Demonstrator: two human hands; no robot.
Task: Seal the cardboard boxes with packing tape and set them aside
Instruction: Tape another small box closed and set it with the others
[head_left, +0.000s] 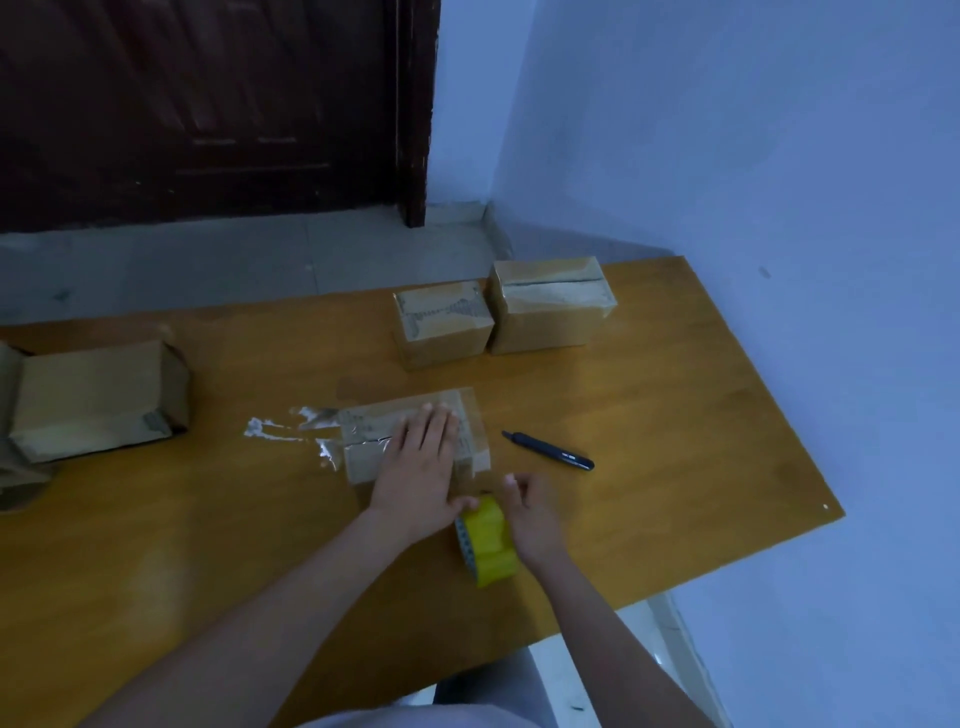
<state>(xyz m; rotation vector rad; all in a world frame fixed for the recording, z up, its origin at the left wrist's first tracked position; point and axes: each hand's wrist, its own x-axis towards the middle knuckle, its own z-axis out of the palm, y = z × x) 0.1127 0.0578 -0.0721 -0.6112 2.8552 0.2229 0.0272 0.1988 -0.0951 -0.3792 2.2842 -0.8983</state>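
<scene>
Dim, bluish light (soft throughout); wide-angle bending at edges.

No legible text, brand, number or sign anywhere. Dark smudged print on the top of a sealed cardboard box (441, 317), too blurred to read. Faint markings on the box under the hand (363, 431), likewise unreadable.

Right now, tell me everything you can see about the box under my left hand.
The box under the left hand is small, brown cardboard, lying flat near the middle of the wooden table. Its top flaps are closed, with a dark seam visible across the top. Shiny clear tape covers the top and trails crumpled onto the table to its left. The left hand presses flat on it, fingers straight. The yellow tape roll sits just in front of its near right corner.
</scene>
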